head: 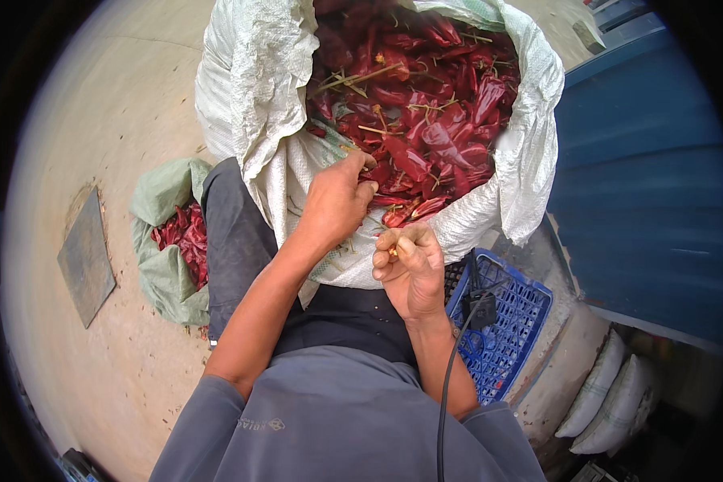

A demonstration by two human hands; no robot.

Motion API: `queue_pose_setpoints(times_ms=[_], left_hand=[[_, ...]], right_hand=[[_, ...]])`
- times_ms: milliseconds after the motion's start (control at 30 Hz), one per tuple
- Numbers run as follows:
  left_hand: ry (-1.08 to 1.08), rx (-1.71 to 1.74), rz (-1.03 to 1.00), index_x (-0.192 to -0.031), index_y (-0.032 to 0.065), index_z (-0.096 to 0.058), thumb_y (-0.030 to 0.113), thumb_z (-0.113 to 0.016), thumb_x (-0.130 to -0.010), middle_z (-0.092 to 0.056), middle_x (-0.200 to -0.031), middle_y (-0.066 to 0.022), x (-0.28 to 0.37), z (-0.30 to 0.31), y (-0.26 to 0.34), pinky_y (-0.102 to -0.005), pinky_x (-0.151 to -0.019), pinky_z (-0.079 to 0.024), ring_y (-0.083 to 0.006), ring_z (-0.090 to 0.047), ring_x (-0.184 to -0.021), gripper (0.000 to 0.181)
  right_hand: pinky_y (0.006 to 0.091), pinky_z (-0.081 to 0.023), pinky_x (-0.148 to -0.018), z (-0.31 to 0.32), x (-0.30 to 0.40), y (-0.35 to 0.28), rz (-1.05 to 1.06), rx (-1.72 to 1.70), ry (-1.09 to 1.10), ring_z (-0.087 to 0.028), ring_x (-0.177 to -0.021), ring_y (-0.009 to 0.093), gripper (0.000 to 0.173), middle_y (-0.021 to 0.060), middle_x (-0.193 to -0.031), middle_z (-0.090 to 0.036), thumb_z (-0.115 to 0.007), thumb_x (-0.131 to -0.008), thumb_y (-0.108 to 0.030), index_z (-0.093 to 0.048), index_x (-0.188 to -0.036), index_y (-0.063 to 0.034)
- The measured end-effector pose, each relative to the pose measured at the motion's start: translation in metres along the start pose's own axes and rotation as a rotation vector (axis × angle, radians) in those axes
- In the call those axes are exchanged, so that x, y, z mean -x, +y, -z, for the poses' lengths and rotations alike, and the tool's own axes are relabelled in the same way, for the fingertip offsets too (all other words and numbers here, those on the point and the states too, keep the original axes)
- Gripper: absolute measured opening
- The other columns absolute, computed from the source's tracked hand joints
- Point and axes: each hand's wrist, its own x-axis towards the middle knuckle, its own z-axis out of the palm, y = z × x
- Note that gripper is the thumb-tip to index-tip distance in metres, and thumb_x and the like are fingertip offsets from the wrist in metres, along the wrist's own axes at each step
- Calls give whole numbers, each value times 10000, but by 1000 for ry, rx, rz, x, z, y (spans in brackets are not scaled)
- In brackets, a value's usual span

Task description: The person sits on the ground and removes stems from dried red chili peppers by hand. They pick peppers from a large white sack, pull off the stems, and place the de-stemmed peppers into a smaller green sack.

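Note:
A large white woven sack (280, 78) stands before me with its rim rolled back, full of dried red chili peppers (406, 156) with thin stalks among them. My left hand (337, 196) reaches over the sack's near rim to the edge of the peppers. Its fingertips are partly hidden, so what lies between them cannot be made out. Just in front of the rim, my right hand (413, 268) is raised palm up. Its thumb and fingers pinch a small yellowish pepper fragment (393, 250). Loose stalk bits lie on the sack's folded cloth below my left wrist.
A smaller green sack (159, 271) with red peppers (187, 241) sits left of my leg. A blue plastic basket (518, 337) is at right, with a black cable (452, 373). Beyond stand a blue metal panel (644, 181) and filled white sacks (614, 410). A flat plate (88, 259) lies on the floor.

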Motion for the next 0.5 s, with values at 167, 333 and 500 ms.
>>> queue_pose_setpoints(times_ms=[167, 333, 500], left_hand=[[14, -419, -21, -905, 5, -633, 152, -741, -779, -649, -915, -191, -8, -22, 4, -487, -732, -527, -406, -650, -855, 221], [64, -259, -85, -911, 23, -640, 102, -730, -789, -627, -877, -151, -3, 1, 1, -445, -696, -496, -366, -638, -799, 171], [20, -61, -37, -904, 8, -632, 11, -719, -786, -621, -796, -128, 32, 38, 13, -370, -666, -478, -295, -617, -718, 146]], right_hand=[[332, -590, -779, 2, 1, -1, -26, 49, -16, -675, -886, 193, 172, 131, -1026, -647, -547, -986, -76, -537, -1148, -19], [305, -552, -735, 2, 1, -3, -84, 165, 1, -639, -834, 152, 173, 94, -967, -628, -548, -1002, -118, -554, -1134, -6], [265, -494, -626, -6, -3, -3, -4, 736, 102, -578, -676, 105, 226, 46, -789, -611, -644, -980, -213, -595, -1007, 6]])
